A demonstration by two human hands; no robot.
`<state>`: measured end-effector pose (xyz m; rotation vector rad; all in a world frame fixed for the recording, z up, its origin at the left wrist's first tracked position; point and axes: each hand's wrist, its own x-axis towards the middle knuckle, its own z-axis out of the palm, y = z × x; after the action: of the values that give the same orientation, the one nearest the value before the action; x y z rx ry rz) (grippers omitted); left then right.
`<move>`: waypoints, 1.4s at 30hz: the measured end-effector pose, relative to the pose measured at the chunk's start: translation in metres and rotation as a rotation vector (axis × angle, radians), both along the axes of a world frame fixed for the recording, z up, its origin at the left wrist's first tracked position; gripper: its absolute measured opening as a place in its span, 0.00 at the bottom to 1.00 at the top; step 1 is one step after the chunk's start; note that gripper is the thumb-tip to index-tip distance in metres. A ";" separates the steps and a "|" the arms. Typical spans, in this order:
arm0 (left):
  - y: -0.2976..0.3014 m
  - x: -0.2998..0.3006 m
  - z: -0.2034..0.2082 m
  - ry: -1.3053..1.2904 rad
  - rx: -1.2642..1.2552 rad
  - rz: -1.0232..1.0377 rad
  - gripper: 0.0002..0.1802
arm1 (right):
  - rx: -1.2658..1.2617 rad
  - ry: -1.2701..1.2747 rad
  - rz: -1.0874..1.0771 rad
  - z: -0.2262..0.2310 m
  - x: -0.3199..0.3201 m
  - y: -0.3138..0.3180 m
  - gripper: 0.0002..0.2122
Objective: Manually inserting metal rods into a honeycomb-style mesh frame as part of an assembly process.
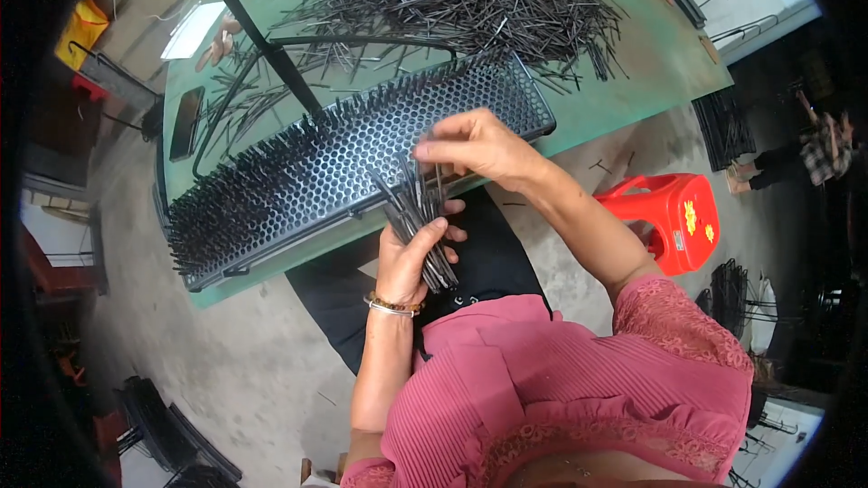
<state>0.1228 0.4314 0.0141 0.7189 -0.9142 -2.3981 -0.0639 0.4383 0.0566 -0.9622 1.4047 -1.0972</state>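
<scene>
My left hand (409, 262) is closed round a bundle of thin dark metal rods (418, 212), their upper ends fanned toward the rack. Just above them my right hand (486, 149) has thumb and fingers pinched together; what lies between the fingertips is too small to make out. In front of both hands a long black rack (316, 201) with a perforated top lies slanted on the table. Rods stand upright (231, 203) in its holes, densely at the left end and along the far edge. Bare holes show across the middle and right.
A large heap of loose rods (452, 0) covers the far part of the green table (624, 113). A dark post (249, 18) rises behind the rack. A phone-like dark slab (187, 122) lies left. A red plastic stool (692, 226) stands right; another person (823, 149) is farther off.
</scene>
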 end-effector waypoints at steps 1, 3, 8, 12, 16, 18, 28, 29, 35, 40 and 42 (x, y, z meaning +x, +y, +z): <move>0.000 0.000 0.001 -0.021 -0.005 -0.023 0.20 | -0.072 0.026 -0.047 0.004 -0.002 -0.001 0.09; 0.000 -0.002 -0.004 -0.022 0.023 -0.021 0.20 | -0.247 0.120 -0.177 0.009 -0.011 -0.005 0.08; -0.002 -0.009 -0.005 -0.045 0.120 -0.005 0.19 | -0.492 0.267 -0.491 0.009 -0.042 -0.030 0.10; -0.001 -0.009 -0.008 -0.056 0.124 -0.015 0.19 | -0.513 0.360 -0.452 -0.013 -0.057 -0.043 0.09; -0.002 -0.006 -0.012 -0.064 0.117 -0.015 0.19 | -0.510 0.492 -0.460 -0.020 -0.055 -0.045 0.09; -0.002 -0.006 -0.013 -0.064 0.121 -0.013 0.20 | -0.459 0.535 -0.463 -0.021 -0.051 -0.044 0.10; -0.004 -0.005 -0.013 -0.051 0.116 -0.025 0.21 | -0.514 0.583 -0.370 -0.028 -0.050 -0.047 0.09; -0.003 -0.004 -0.012 -0.050 0.116 -0.024 0.21 | -0.514 0.583 -0.369 -0.028 -0.051 -0.046 0.09; -0.005 -0.006 -0.014 -0.053 0.129 -0.028 0.20 | -0.635 0.778 -0.354 -0.013 -0.047 -0.045 0.08; -0.004 -0.008 -0.005 -0.007 0.066 -0.059 0.20 | -0.637 0.670 -0.444 -0.003 -0.048 -0.050 0.08; -0.003 -0.011 -0.002 -0.011 0.092 -0.037 0.20 | -0.618 0.662 -0.439 -0.005 -0.049 -0.051 0.08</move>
<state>0.1114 0.4282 0.0121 0.7557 -0.8331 -2.4843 -0.1129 0.3876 0.0520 -1.6087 1.9111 -1.6949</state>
